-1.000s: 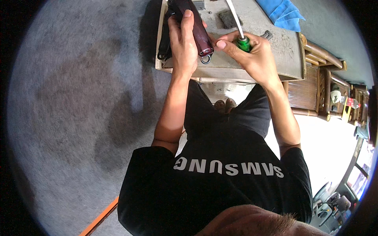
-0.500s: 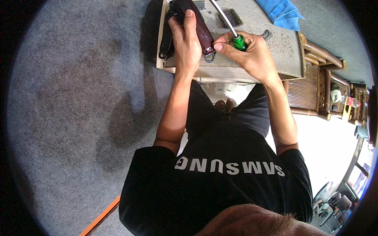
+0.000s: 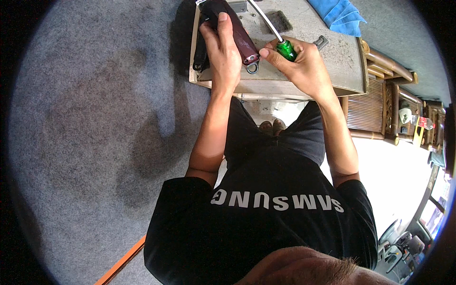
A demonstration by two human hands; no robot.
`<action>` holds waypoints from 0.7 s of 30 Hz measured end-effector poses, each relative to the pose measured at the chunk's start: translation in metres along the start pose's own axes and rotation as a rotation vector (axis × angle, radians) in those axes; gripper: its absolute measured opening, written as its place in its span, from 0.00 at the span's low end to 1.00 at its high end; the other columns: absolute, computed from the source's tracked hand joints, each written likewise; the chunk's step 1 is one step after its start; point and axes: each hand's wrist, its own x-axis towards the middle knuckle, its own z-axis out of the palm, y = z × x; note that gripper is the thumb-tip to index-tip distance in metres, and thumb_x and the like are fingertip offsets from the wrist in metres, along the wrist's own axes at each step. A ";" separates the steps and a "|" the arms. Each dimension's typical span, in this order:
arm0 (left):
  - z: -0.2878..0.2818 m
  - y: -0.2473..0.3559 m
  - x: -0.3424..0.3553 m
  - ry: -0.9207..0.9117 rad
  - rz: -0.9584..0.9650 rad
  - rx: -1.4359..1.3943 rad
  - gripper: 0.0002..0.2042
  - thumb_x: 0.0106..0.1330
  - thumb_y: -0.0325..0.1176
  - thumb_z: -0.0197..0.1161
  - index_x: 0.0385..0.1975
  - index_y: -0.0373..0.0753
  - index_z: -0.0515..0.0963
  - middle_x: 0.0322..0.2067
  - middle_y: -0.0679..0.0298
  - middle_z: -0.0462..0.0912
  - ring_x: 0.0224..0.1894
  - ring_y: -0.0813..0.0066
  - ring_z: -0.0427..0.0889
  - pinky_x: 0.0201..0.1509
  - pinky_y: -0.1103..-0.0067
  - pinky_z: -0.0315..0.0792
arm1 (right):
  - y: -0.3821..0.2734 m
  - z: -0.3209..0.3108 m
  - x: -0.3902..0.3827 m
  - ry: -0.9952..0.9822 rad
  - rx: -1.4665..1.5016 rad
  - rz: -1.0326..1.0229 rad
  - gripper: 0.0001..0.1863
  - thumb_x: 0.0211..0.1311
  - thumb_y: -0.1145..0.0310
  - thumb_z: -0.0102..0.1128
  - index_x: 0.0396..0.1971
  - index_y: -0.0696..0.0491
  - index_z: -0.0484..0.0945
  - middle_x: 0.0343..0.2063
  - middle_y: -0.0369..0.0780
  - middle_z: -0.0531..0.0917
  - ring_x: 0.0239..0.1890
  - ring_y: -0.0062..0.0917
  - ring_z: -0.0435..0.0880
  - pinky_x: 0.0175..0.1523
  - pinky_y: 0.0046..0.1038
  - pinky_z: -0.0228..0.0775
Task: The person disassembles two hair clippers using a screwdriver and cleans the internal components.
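Head view — left hand [image 3: 225, 61] half-curled around maroon clipper [image 3: 242, 40] — right hand [image 3: 307, 67] snug round screwdriver [image 3: 285, 48].

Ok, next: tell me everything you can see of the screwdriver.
The screwdriver has a shiny green handle, plastic by its look, and a long, straight, pale metal-looking shaft. The right hand grips the handle above the table; the shaft slants up and leftward in the picture, its tip cut off by the upper edge.

Clipper [image 3: 241, 40] left of screwdriver [image 3: 287, 50], cloth [image 3: 339, 19] beyond, right.
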 end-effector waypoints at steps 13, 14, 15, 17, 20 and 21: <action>0.000 0.004 -0.003 -0.058 -0.014 0.082 0.28 0.80 0.54 0.54 0.56 0.31 0.62 0.41 0.60 0.73 0.42 0.76 0.73 0.46 0.78 0.71 | 0.003 0.005 -0.001 0.137 -0.116 -0.104 0.17 0.69 0.57 0.71 0.35 0.58 0.85 0.17 0.35 0.77 0.23 0.13 0.71 0.30 0.24 0.67; -0.001 0.003 -0.003 -0.063 0.003 0.090 0.28 0.80 0.54 0.54 0.56 0.31 0.61 0.41 0.59 0.73 0.42 0.75 0.72 0.47 0.78 0.70 | 0.001 0.007 -0.002 0.136 -0.115 -0.104 0.17 0.69 0.57 0.71 0.35 0.58 0.85 0.17 0.35 0.77 0.23 0.13 0.71 0.30 0.24 0.67; -0.003 0.003 -0.003 -0.062 0.004 0.091 0.28 0.80 0.54 0.54 0.56 0.31 0.61 0.41 0.59 0.73 0.42 0.75 0.72 0.47 0.78 0.70 | -0.003 0.008 -0.004 0.174 -0.130 -0.121 0.16 0.66 0.58 0.71 0.34 0.58 0.83 0.20 0.43 0.80 0.25 0.30 0.79 0.31 0.31 0.72; -0.004 0.003 -0.003 -0.092 0.003 0.061 0.30 0.80 0.53 0.54 0.58 0.27 0.59 0.44 0.54 0.74 0.46 0.71 0.74 0.51 0.75 0.71 | -0.003 0.011 -0.006 0.214 -0.147 -0.137 0.16 0.64 0.60 0.72 0.32 0.59 0.82 0.22 0.51 0.83 0.27 0.46 0.87 0.32 0.38 0.76; -0.001 0.001 -0.002 -0.063 0.092 0.178 0.31 0.80 0.52 0.55 0.59 0.24 0.57 0.47 0.48 0.75 0.50 0.66 0.75 0.55 0.72 0.71 | 0.007 0.020 -0.011 0.303 -0.262 -0.226 0.12 0.64 0.63 0.74 0.35 0.57 0.83 0.22 0.45 0.86 0.25 0.23 0.88 0.33 0.29 0.77; 0.000 0.002 -0.002 -0.063 0.092 0.179 0.31 0.80 0.52 0.55 0.59 0.24 0.57 0.47 0.48 0.75 0.50 0.66 0.75 0.55 0.72 0.71 | 0.007 0.022 -0.012 0.324 -0.288 -0.254 0.12 0.63 0.65 0.74 0.35 0.57 0.83 0.22 0.45 0.86 0.25 0.27 0.89 0.32 0.29 0.77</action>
